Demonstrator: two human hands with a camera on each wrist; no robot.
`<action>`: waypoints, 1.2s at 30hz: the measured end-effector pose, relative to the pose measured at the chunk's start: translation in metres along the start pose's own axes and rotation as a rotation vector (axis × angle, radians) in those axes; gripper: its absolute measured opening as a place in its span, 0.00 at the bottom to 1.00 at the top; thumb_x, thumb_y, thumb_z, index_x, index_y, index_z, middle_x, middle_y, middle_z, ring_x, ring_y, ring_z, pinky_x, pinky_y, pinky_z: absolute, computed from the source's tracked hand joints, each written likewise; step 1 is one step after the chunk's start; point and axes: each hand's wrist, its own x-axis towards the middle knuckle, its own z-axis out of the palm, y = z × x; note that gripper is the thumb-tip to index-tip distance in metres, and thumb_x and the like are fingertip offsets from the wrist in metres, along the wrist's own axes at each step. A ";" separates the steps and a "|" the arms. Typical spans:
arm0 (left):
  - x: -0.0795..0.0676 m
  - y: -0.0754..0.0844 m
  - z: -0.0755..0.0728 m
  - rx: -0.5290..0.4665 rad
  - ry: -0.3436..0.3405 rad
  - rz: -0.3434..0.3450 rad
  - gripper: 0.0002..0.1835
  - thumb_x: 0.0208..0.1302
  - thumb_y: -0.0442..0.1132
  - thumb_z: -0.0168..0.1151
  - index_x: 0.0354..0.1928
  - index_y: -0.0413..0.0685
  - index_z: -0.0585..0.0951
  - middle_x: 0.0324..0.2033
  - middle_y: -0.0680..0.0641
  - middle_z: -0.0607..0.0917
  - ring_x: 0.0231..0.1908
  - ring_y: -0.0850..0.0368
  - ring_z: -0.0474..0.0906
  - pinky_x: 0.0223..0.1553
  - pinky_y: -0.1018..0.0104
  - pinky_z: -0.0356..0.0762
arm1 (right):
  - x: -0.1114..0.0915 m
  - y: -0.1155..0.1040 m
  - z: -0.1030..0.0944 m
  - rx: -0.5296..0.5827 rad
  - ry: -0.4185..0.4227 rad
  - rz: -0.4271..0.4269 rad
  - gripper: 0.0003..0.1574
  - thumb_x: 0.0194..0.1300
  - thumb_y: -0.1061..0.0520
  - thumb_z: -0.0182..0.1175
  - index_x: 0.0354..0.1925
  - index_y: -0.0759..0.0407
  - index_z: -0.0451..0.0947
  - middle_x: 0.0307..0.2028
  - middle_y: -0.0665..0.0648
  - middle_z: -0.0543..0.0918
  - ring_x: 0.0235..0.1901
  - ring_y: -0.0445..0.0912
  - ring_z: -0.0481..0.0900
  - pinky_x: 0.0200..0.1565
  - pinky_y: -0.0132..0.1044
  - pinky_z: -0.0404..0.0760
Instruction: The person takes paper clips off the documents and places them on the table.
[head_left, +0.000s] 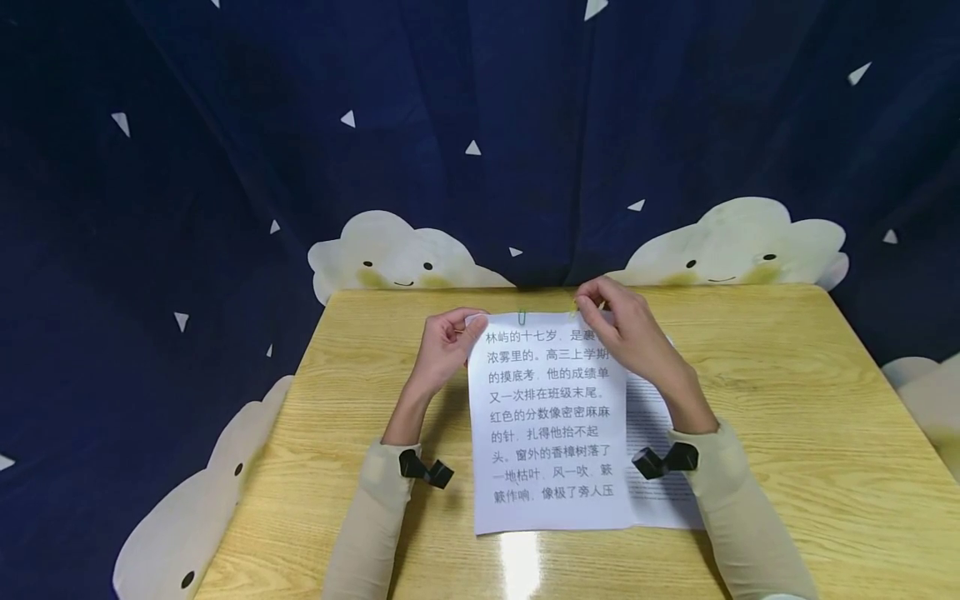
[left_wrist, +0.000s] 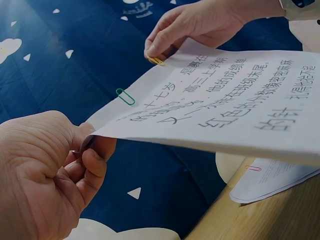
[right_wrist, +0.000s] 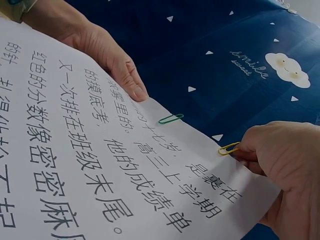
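Observation:
A white sheet of paper [head_left: 551,417] printed with large Chinese characters is held up over the table. My left hand [head_left: 452,346] pinches its top left corner between thumb and fingers. A green paper clip [left_wrist: 125,96] sits on the top edge, nearer the left side. Farther right on that edge is a yellow paper clip [right_wrist: 229,149], pinched by the thumb and fingers of my right hand [head_left: 626,329]. In the right wrist view the yellow clip's loop overlaps the sheet's edge.
Behind the held sheet, a second printed sheet [head_left: 660,425] with small text lies on the wooden table [head_left: 787,400]. It carries a pink paper clip [left_wrist: 253,168]. A dark blue curtain [head_left: 480,200] with white clouds and triangles hangs beyond the table.

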 end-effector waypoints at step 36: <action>0.002 -0.011 -0.001 0.029 -0.011 -0.018 0.11 0.76 0.27 0.57 0.50 0.23 0.83 0.35 0.27 0.88 0.20 0.60 0.82 0.15 0.72 0.70 | -0.011 0.020 -0.022 -0.066 0.020 -0.050 0.03 0.75 0.66 0.60 0.46 0.63 0.80 0.33 0.52 0.80 0.34 0.43 0.73 0.38 0.31 0.70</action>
